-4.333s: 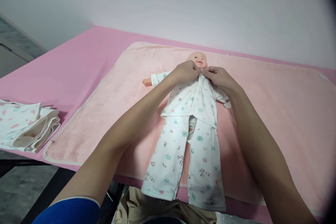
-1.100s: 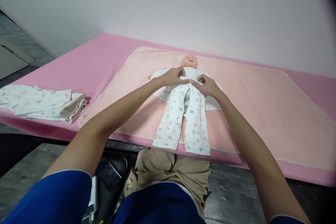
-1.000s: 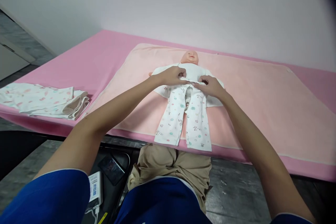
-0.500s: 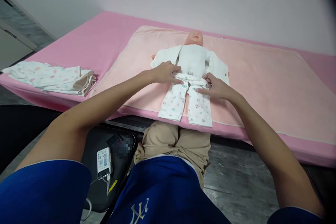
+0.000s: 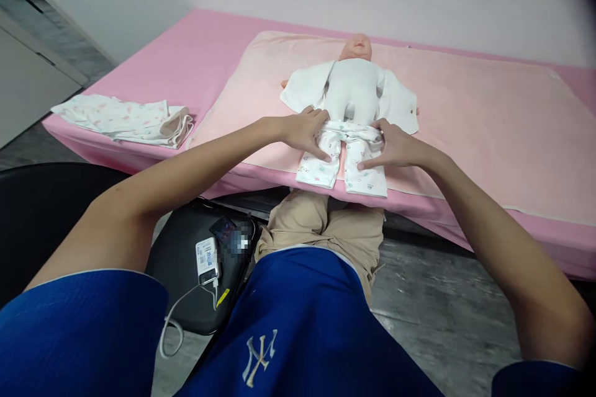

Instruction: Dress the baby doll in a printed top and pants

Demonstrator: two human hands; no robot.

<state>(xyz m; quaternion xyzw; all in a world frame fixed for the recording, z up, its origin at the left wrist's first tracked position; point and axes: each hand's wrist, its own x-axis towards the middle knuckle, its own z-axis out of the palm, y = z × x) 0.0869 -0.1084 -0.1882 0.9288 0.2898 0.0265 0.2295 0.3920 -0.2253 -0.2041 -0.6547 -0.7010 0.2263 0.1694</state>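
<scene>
A baby doll lies face up on the peach blanket, its middle a white cloth body. White sleeves spread out to both sides. Below the body, printed white baby pants lie flat, their waistband at the doll's lower end and their legs toward me. My left hand touches the left end of the waistband with its fingers, its thumb spread away over that leg. At the right end, my right hand rests in the same way, thumb and fingers apart. The undersides of my fingers are hidden.
Folded printed cloths lie at the left front edge of the pink bed. The peach blanket covers much of it. A black seat below holds a white power bank with a cable. A wall stands behind.
My thumbs have spread farther from my fingers over the pant legs. The view has shifted a little, and the doll's body still lies in the same place on the blanket.
</scene>
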